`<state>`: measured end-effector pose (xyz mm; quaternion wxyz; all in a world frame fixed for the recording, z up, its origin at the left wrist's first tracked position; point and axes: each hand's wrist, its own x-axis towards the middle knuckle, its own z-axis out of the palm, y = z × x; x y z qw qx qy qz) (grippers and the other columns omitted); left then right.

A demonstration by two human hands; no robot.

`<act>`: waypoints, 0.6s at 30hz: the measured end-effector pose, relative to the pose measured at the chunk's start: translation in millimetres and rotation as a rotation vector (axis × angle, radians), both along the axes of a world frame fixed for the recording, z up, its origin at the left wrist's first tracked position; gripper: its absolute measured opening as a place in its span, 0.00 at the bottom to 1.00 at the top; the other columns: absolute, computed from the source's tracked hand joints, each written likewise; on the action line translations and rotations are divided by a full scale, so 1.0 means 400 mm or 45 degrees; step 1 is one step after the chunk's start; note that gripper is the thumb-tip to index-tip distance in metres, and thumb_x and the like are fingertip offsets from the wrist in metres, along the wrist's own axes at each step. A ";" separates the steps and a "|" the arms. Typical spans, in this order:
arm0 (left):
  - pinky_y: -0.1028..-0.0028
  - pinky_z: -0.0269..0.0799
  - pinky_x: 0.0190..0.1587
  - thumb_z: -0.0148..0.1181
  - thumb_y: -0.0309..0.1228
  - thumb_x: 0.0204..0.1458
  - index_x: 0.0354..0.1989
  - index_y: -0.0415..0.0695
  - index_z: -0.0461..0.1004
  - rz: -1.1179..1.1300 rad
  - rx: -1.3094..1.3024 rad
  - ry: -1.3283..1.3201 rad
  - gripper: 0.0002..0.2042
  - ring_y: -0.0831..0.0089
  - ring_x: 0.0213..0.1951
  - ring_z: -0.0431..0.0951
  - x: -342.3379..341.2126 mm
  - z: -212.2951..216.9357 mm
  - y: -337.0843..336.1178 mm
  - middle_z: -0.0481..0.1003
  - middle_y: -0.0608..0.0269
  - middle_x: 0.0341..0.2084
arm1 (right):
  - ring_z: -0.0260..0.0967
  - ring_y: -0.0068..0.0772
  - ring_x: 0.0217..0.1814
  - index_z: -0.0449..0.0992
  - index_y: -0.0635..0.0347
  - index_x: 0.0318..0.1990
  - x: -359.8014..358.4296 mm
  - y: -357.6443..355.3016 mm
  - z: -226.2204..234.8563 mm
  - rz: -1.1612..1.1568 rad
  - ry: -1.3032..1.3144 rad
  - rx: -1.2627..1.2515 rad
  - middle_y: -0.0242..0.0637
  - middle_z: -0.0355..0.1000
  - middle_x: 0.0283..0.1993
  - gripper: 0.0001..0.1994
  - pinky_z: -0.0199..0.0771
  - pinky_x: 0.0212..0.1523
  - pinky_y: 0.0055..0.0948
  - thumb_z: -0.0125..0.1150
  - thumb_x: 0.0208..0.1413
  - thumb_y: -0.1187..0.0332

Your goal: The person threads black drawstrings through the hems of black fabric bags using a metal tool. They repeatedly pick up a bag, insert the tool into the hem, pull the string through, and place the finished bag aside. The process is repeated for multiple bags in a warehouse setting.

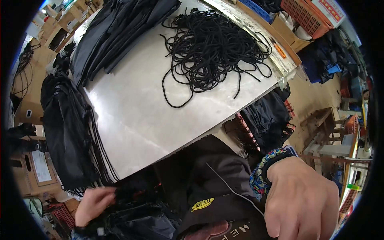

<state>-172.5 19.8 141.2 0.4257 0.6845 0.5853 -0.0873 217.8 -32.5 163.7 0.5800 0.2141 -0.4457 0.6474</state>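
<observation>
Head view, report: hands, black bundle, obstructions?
Left hand near black fabric bundle, grip unclear. Right hand curled, palm hidden. Bundle at left of table; no obstruction seen.

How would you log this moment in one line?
left hand: near black bundle, grip unclear | right hand: fingers curled, grip unclear | table: black cord pile on top

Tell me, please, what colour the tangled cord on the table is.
The cord is black, clearest in the head view.

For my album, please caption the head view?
Left hand and right hand near a table with black cords and dark cloth.
</observation>
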 end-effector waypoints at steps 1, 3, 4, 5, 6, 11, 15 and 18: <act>0.71 0.69 0.30 0.57 0.24 0.51 0.34 0.35 0.75 -0.137 0.190 -0.052 0.06 0.64 0.25 0.75 0.069 -0.039 0.024 0.73 0.54 0.21 | 0.64 0.28 0.23 0.73 0.71 0.24 0.003 0.001 -0.009 0.024 0.013 0.095 0.65 0.71 0.42 0.08 0.61 0.16 0.17 0.51 0.53 0.77; 0.68 0.68 0.36 0.58 0.26 0.50 0.34 0.38 0.74 -0.364 0.667 -0.216 0.05 0.54 0.33 0.72 0.240 -0.123 0.084 0.70 0.53 0.27 | 0.65 0.30 0.24 0.74 0.69 0.26 0.032 0.007 -0.005 0.100 0.000 0.183 0.60 0.73 0.42 0.07 0.61 0.16 0.19 0.51 0.53 0.77; 0.67 0.68 0.39 0.59 0.27 0.50 0.36 0.39 0.73 -0.284 0.819 -0.374 0.07 0.53 0.37 0.72 0.312 -0.179 0.110 0.70 0.51 0.33 | 0.66 0.32 0.24 0.74 0.67 0.27 0.050 0.015 0.010 0.173 -0.027 0.173 0.57 0.73 0.42 0.06 0.62 0.17 0.20 0.52 0.53 0.77; 0.65 0.67 0.45 0.60 0.28 0.50 0.40 0.40 0.72 -0.186 0.918 -0.508 0.10 0.52 0.43 0.70 0.406 -0.218 0.147 0.69 0.49 0.38 | 0.67 0.34 0.25 0.75 0.65 0.28 0.072 0.016 0.025 0.224 -0.064 0.161 0.54 0.74 0.42 0.05 0.63 0.17 0.22 0.53 0.52 0.77; 0.66 0.64 0.50 0.59 0.27 0.50 0.38 0.37 0.70 -0.245 1.301 -0.531 0.10 0.58 0.42 0.73 0.485 -0.263 0.181 0.69 0.49 0.39 | 0.68 0.42 0.25 0.71 0.68 0.32 0.093 0.011 0.012 0.222 -0.026 0.219 0.55 0.72 0.45 0.03 0.59 0.17 0.26 0.53 0.53 0.77; 0.66 0.65 0.48 0.55 0.26 0.53 0.37 0.38 0.68 -0.681 1.168 -0.476 0.07 0.62 0.39 0.75 0.526 -0.312 0.182 0.73 0.55 0.32 | 0.70 0.41 0.31 0.68 0.68 0.37 0.131 -0.006 -0.112 -0.718 -0.709 -0.073 0.47 0.70 0.40 0.04 0.61 0.26 0.28 0.51 0.57 0.76; 0.74 0.70 0.28 0.52 0.25 0.57 0.38 0.39 0.67 -0.341 0.155 -1.040 0.04 0.71 0.24 0.75 0.499 -0.152 -0.008 0.73 0.58 0.22 | 0.70 0.31 0.35 0.69 0.65 0.38 0.070 0.029 -0.229 -0.819 -1.424 -0.014 0.39 0.71 0.33 0.04 0.68 0.35 0.26 0.50 0.59 0.75; 0.82 0.67 0.27 0.54 0.24 0.56 0.43 0.39 0.69 0.203 -0.028 -1.082 0.08 0.83 0.24 0.70 0.385 -0.117 -0.070 0.73 0.67 0.25 | 0.70 0.26 0.28 0.70 0.64 0.39 0.019 0.038 -0.244 -0.354 -1.489 -0.084 0.35 0.70 0.31 0.05 0.70 0.32 0.24 0.49 0.61 0.73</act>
